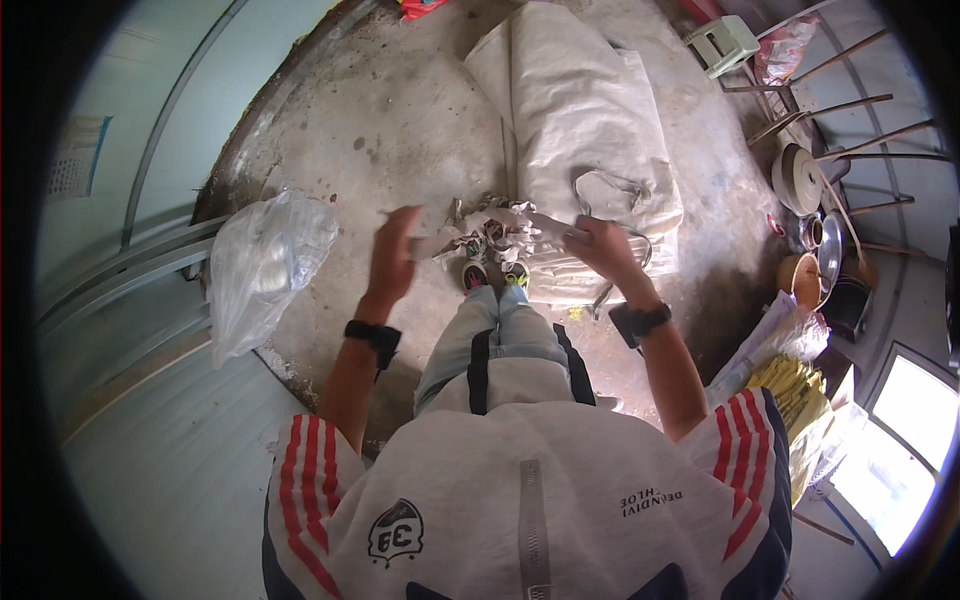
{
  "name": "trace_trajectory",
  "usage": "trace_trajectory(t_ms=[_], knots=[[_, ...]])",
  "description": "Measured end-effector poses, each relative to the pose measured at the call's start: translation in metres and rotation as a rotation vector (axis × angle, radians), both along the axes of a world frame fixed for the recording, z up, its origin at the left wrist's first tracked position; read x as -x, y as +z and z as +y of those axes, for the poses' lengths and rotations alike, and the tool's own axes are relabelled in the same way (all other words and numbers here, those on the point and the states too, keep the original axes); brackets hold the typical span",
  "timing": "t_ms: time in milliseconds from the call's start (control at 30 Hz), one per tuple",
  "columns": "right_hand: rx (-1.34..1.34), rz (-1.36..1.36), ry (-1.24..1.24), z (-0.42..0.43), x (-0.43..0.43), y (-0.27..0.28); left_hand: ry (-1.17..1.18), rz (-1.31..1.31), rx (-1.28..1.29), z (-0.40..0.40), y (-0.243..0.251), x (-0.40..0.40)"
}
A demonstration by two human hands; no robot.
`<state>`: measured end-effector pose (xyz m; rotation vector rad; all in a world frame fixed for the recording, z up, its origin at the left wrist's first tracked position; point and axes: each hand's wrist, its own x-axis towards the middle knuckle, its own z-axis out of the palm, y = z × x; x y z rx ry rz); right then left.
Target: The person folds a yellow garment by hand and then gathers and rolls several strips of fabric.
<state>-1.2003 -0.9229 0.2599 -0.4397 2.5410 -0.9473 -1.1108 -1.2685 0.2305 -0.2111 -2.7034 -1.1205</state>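
A tangled bunch of pale cloth strips (499, 229) is in front of my shoes, partly covering their toes. My right hand (606, 249) grips a flat strip that runs from the right side of the bunch. On the other side, my left hand (393, 255) is blurred, with a pale strip end between its thumb and fingers. Just past my right hand lies a large folded off-white tarp-like sheet (589, 112) on the floor. A loose cord (577, 191) loops over its near part. Both wrists wear black bands.
A clear plastic bag (270, 262) rests by metal rails (127, 274) at left. Along the right wall are a grey plastic stool (724, 45), wooden sticks (855, 105), a round lidded pot (796, 178), a basket (799, 279) and yellow sacking (791, 397). The concrete floor (360, 112) is stained.
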Motion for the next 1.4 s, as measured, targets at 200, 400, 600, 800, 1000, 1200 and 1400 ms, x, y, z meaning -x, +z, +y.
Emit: trace_trajectory(t_ms=[200, 400, 600, 800, 1000, 1200, 1400], knots=[[0.172, 0.04, 0.195, -0.073, 0.005, 0.059, -0.318, -0.072, -0.167, 0.096, 0.047, 0.04], [0.561, -0.073, 0.274, -0.072, 0.012, 0.075, -0.24, 0.06, -0.262, 0.098, 0.081, 0.053], [0.687, -0.096, 0.171, -0.081, 0.011, 0.065, -0.204, -0.041, -0.31, 0.097, 0.115, 0.065], [0.86, -0.362, 0.065, -0.075, 0.017, 0.075, -0.173, 0.066, -0.197, 0.073, 0.129, 0.072], [0.564, -0.312, 0.251, -0.056, 0.018, 0.06, 0.163, 0.106, -0.579, 0.0, 0.098, 0.086], [0.747, -0.445, 0.266, -0.051, 0.021, 0.057, 0.24, -0.205, -1.062, 0.001, 0.077, 0.079], [1.232, -0.672, 0.228, -0.077, 0.008, 0.081, 0.398, -0.305, -1.632, 0.011, 0.016, 0.079]])
